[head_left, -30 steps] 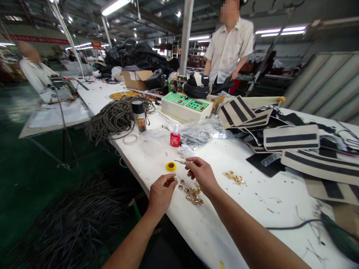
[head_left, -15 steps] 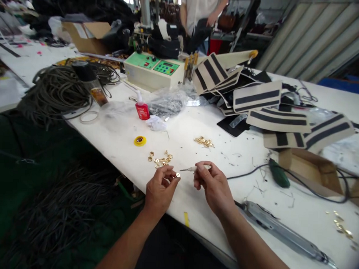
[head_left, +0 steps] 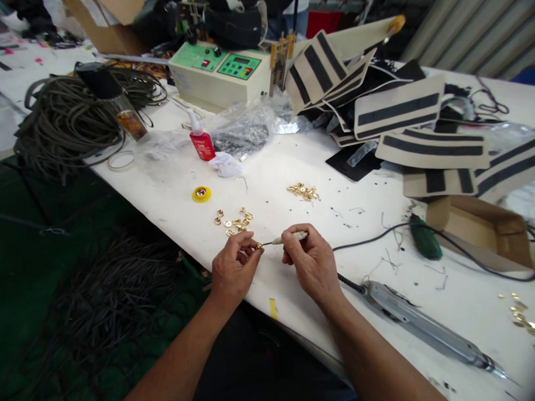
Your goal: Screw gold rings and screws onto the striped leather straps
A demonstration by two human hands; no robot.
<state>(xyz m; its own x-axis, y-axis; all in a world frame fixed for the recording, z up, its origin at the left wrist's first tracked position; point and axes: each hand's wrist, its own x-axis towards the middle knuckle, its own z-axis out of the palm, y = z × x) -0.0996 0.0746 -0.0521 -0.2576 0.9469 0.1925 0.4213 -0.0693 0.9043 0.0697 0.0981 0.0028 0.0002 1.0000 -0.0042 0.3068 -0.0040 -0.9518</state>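
My left hand (head_left: 233, 263) is closed, pinching a small gold metal fitting (head_left: 260, 246) between thumb and fingertips. In my closed right hand (head_left: 312, 257) is a slim white-handled tool (head_left: 298, 237) with a thin metal shaft, like a small screwdriver. Its shaft points left and its tip meets the gold fitting; the exact contact is too small to make out. Just beyond my left fingers lie loose gold rings and fittings (head_left: 237, 224). Farther back is a pile of small gold pieces (head_left: 303, 192), and a yellow round holder (head_left: 201, 194) sits to the left.
An electric screwdriver (head_left: 425, 332) lies right of my forearm, its black cable crossing the table. Behind stand a red glue bottle (head_left: 203, 144), a control box (head_left: 214, 76) and striped panels (head_left: 398, 105). Coiled cord (head_left: 63, 123) lies left; an open carton (head_left: 477, 231) right.
The tool in my right hand has moved left so its tip now meets the fitting. The fitting has turned from showing its flat round face. The view has tilted down.
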